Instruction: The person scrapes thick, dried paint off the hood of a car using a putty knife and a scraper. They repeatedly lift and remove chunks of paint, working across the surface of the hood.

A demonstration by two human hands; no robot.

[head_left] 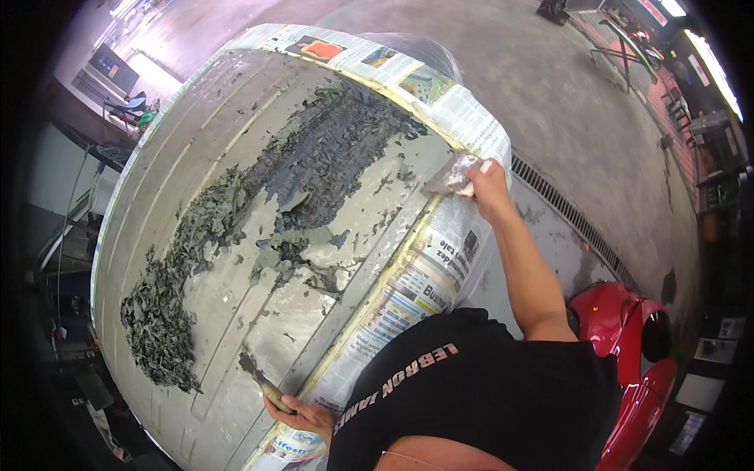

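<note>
The right hand [488,188] grips a scraper [453,177] at the panel's [236,314] two-o'clock taped edge; the left hand [302,414] pinches a putty knife [263,381] at six o'clock.

Single head view, fisheye, looking steeply down from above the person's own shoulders. Close on the grey panel [259,235]; floor [565,94] and red car [628,345] curve along the right rim.

right hand [488,188]: holds scraper [452,177] | left hand [302,414]: holds putty knife [263,381] | panel [236,235]: peeled paint flakes
</note>
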